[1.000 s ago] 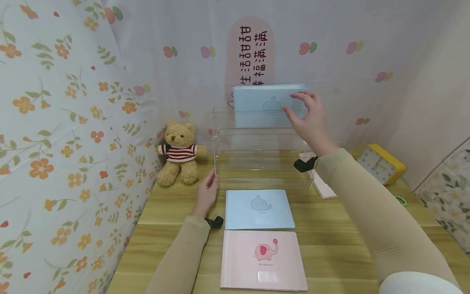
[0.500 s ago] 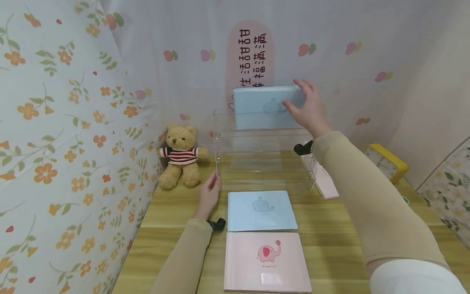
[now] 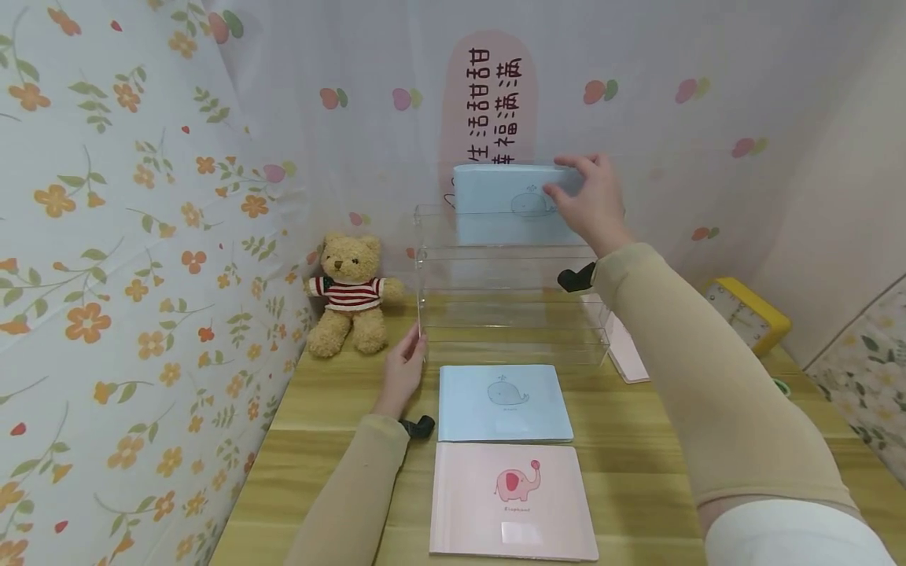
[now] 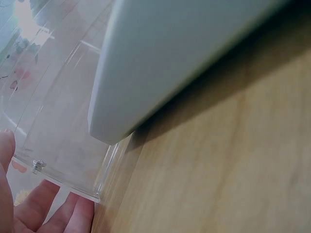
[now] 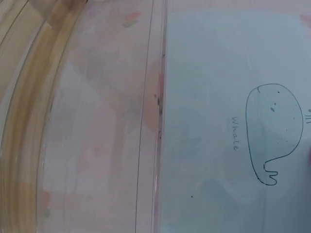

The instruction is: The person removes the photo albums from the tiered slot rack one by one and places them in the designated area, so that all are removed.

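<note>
A clear acrylic rack (image 3: 513,310) with several tiers stands on the wooden table. On its top tier a light blue book (image 3: 488,192) with a whale drawing stands upright, its lower part behind the clear front strip. My right hand (image 3: 594,200) grips the book's upper right, thumb on the front cover and fingers at the top edge; the right corner is hidden. In the right wrist view the whale cover (image 5: 209,145) fills the right side. My left hand (image 3: 403,369) holds the rack's lower left edge, thumb (image 4: 6,148) on one side and fingers (image 4: 39,204) on the other.
Another blue whale book (image 3: 506,405) and a pink elephant book (image 3: 514,503) lie flat before the rack. A teddy bear (image 3: 350,295) sits at the left. To the right are a pink-covered item (image 3: 626,350) and a yellow clock (image 3: 746,314).
My right hand has shifted slightly left, from hovering by the upright blue book's right end to gripping its top edge. My left hand has stayed on the rack.
</note>
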`<state>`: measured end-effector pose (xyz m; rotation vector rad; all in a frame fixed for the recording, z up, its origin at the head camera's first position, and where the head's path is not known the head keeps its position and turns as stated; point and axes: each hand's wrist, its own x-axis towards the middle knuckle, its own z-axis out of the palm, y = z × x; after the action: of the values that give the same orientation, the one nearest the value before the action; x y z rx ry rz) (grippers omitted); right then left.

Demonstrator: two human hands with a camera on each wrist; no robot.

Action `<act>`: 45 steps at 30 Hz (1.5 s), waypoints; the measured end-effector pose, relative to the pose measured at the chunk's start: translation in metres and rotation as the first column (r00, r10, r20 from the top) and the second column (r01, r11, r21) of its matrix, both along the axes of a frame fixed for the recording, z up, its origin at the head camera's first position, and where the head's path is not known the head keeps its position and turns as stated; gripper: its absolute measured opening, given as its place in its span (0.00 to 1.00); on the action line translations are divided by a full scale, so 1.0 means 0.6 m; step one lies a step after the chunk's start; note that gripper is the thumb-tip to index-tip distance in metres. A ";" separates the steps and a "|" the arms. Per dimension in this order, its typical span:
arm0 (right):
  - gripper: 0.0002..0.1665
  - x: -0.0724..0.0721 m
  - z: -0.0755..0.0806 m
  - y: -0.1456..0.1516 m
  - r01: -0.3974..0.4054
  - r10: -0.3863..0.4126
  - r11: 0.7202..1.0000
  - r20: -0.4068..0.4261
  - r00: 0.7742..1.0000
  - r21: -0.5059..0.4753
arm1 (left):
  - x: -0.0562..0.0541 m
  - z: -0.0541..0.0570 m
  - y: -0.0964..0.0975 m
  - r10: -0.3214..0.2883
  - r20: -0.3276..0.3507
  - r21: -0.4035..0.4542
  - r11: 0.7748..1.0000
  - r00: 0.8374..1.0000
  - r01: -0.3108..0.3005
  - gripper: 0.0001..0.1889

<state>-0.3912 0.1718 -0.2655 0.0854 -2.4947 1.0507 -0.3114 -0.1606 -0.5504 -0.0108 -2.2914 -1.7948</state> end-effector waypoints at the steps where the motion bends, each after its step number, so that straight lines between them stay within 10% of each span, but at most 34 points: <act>1: 0.32 0.000 0.001 0.000 0.004 -0.004 1.000 0.010 1.000 -0.001 | 0.000 0.000 0.000 -0.001 -0.003 0.000 1.000 1.000 0.001 0.25; 12: 0.20 0.008 0.006 0.001 0.083 -0.083 0.993 0.008 0.997 -0.079 | -0.002 0.001 0.008 -0.009 -0.028 -0.007 1.000 1.000 0.009 0.25; 27: 0.12 0.045 0.023 0.003 0.051 -0.129 0.972 -0.337 0.933 -0.231 | -0.002 0.005 0.010 -0.025 -0.026 0.042 0.999 0.999 0.026 0.25; 35: 0.11 0.091 0.036 0.019 -0.006 -0.121 0.957 -0.416 0.902 -0.291 | -0.004 -0.002 0.004 -0.013 -0.015 0.025 1.000 1.000 0.014 0.25; 45: 0.11 0.185 -0.027 0.065 0.002 -0.050 0.990 -0.336 0.940 -0.143 | -0.009 -0.010 -0.003 -0.019 -0.016 0.050 0.999 1.000 0.019 0.26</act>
<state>-0.2800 0.2107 -0.2819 0.1754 -2.1023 1.0951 -0.3165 -0.1623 -0.5565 -0.0380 -2.2420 -1.8545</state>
